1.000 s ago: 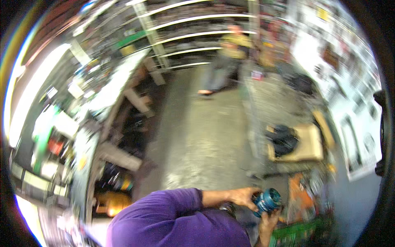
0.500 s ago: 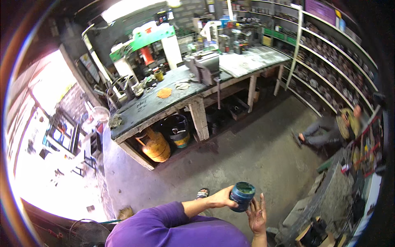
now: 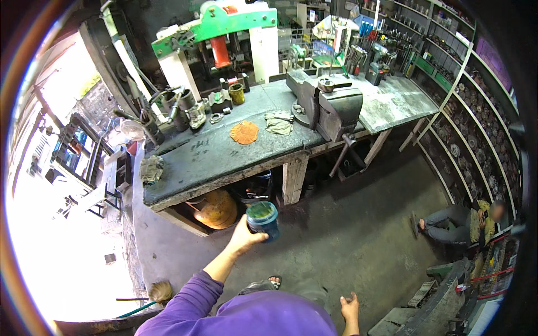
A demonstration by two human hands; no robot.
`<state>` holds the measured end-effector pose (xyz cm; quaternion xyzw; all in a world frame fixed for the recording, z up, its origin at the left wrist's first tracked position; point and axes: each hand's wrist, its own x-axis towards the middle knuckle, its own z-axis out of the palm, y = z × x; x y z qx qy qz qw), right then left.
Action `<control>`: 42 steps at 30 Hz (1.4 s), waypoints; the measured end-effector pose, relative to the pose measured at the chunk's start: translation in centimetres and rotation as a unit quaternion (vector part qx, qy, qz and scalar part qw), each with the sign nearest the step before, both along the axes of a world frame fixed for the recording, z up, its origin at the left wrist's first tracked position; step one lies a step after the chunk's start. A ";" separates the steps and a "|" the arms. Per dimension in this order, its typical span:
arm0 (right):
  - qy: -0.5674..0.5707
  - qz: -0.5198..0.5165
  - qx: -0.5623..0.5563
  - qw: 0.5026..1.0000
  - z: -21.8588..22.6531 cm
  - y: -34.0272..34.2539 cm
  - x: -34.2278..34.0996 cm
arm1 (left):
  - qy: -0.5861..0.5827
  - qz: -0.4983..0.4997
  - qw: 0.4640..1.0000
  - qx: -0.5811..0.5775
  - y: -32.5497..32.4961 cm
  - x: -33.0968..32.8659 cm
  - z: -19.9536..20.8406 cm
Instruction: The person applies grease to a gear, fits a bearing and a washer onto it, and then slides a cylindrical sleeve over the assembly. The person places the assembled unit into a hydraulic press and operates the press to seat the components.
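Note:
My left hand (image 3: 244, 237) is wrapped round a dark blue jar (image 3: 264, 226) with green stuff showing at its top. The jar is held upright in the air, in front of the workbench's front edge. Lower right, away from the jar, my right hand (image 3: 349, 307) hangs with its fingers apart and nothing in it. Ahead on the dark workbench (image 3: 202, 159) lie an orange cloth (image 3: 244, 133) and a pale folded rag (image 3: 279, 123). A large bench vise (image 3: 339, 109) stands to their right.
A green-and-white press (image 3: 224, 27) stands behind the bench. Under the bench sits an orange gas cylinder (image 3: 216, 210). Shelves full of parts (image 3: 471, 123) line the right wall, where a person (image 3: 457, 224) sits low. A broom head (image 3: 160, 292) lies at lower left.
My left hand has carried the jar left and forward, toward the bench. My right hand has come away from the jar and dropped lower. The bench now appears closer.

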<state>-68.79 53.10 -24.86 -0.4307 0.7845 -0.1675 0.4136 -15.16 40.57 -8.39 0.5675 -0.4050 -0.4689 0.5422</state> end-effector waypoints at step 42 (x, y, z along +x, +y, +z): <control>-0.039 -0.082 0.222 0.971 -4.9 -53.8 -2.3 | -0.606 0.145 0.778 0.083 -55.9 12.0 -0.9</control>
